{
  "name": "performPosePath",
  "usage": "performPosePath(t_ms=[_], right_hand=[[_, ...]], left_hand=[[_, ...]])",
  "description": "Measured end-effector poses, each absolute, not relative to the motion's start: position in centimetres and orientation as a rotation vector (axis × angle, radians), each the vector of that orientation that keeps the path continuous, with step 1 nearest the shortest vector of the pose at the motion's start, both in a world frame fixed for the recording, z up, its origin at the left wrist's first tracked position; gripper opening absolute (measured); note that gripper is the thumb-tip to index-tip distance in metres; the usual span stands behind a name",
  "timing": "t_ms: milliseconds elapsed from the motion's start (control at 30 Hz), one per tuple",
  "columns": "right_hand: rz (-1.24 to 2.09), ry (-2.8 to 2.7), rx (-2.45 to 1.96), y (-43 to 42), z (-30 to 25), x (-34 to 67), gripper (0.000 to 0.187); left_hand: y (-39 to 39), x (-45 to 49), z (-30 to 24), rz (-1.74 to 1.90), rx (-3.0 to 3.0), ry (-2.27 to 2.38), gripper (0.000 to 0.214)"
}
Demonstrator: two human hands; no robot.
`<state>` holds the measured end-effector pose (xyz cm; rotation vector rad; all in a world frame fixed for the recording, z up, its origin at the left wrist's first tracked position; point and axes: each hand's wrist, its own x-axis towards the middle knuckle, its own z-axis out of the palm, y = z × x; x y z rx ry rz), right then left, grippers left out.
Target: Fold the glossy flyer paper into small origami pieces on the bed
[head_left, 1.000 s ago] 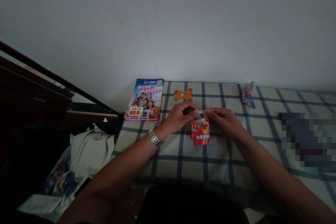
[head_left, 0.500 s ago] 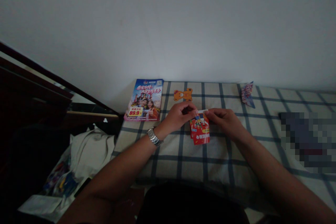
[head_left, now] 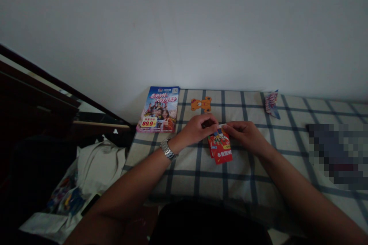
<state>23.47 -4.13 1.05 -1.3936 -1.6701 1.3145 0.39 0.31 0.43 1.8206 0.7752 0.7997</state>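
A small red printed paper [head_left: 220, 148] lies on the checked cloth [head_left: 201, 176] in front of me, tilted a little. My left hand [head_left: 199, 128] and my right hand [head_left: 244, 133] both pinch its white top edge, fingers curled. A metal watch [head_left: 168, 149] sits on my left wrist. The paper's upper part is hidden under my fingers.
A colourful flyer [head_left: 159, 109] lies at the cloth's far left corner, an orange bear cut-out [head_left: 201, 104] beside it. A folded printed paper [head_left: 271, 103] stands at the back right. Left of the cloth are dark furniture [head_left: 34, 107] and a heap of cloth and bags [head_left: 86, 176].
The red paper has shifted slightly down and turned a little, its lower end swinging right. Both hands stay pinched on its top edge.
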Motion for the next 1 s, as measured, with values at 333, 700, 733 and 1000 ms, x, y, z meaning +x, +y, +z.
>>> performPosePath(t_ms=[333, 700, 733, 1000], right_hand=[[1.362, -1.598, -1.379, -4.1, 1.0, 23.2, 0.047], [1.358, -1.583, -1.381, -4.0, 0.6, 23.6, 0.048], [1.361, -1.581, -1.382, -4.0, 0.8, 23.6, 0.048], [1.372, -1.625, -1.367, -4.1, 1.6, 23.5, 0.047]], left_hand=[[0.4, 0.6, -0.1, 0.861, 1.718, 0.777, 0.023], [0.5, 0.5, 0.1, 0.875, 1.686, 0.772, 0.023], [0.5, 0.5, 0.1, 0.872, 1.678, 0.765, 0.023], [0.5, 0.4, 0.0, 0.838, 1.651, 0.757, 0.027]])
